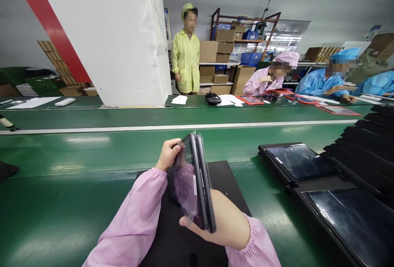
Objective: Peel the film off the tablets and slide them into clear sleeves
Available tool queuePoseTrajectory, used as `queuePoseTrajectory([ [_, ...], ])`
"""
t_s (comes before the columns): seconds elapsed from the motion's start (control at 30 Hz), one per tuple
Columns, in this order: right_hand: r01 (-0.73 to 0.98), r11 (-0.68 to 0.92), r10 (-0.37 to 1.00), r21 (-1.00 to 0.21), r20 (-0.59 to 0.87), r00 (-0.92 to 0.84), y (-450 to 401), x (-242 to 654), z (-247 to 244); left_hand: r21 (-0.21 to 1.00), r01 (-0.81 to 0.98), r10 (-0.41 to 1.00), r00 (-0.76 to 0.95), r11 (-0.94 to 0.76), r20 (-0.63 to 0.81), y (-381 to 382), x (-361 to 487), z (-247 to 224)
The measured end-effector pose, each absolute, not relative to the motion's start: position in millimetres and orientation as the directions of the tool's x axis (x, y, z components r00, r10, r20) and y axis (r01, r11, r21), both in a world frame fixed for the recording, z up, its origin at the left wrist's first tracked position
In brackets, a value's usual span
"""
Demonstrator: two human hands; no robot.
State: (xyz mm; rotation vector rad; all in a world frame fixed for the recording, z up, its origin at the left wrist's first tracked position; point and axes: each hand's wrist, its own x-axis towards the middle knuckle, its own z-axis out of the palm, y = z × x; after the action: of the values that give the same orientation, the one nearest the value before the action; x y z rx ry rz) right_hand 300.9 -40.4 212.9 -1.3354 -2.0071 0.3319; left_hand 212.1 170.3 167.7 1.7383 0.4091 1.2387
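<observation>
Two tablets (187,185) in clear film stand nearly on edge, side by side, between my hands. The near one has a dark glossy screen with a small white label. My left hand (168,154) grips their upper left edge, its fingers curled. Round the lower edge, my right hand (220,219) is wrapped, thumb on the screen side and the other fingers hidden behind the tablets. Beneath them a flat black case or board (181,244) lies on the green bench (101,201).
Black trays holding tablets (295,158) are at right, beside a leaning stack of black cases (363,148). A white strip (123,129) crosses the bench. Across it, people in pink and blue coats sit by red-framed tablets (250,100); a person in yellow (186,61) stands by a white pillar (107,37).
</observation>
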Motion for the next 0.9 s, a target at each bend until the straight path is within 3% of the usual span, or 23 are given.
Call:
queuePoseTrajectory([
  [0.2,0.738,0.422,0.890,-0.527,0.397,-0.225,-41.1,299.5,210.7,0.814,-0.235,0.687,0.444,-0.531,0.576,171.9,211.1,167.2],
  [0.33,0.804,0.397,0.895,-0.443,0.381,-0.232,-43.0,297.9,209.0,0.805,-0.244,0.672,0.451,-0.541,0.588,172.1,211.1,165.7],
  [0.63,0.878,0.314,0.947,-0.361,0.188,-0.261,-45.3,294.6,213.9,0.789,-0.257,0.636,0.478,-0.558,0.606,169.7,210.2,163.9],
  [0.77,0.849,0.340,0.940,-0.404,0.125,-0.317,-47.6,299.5,213.3,0.783,-0.271,0.621,0.487,-0.560,0.613,169.2,208.9,164.3],
  [0.9,0.774,0.319,0.940,-0.547,0.078,-0.332,-53.1,303.1,216.2,0.780,-0.294,0.590,0.523,-0.552,0.615,166.0,206.3,166.5],
])
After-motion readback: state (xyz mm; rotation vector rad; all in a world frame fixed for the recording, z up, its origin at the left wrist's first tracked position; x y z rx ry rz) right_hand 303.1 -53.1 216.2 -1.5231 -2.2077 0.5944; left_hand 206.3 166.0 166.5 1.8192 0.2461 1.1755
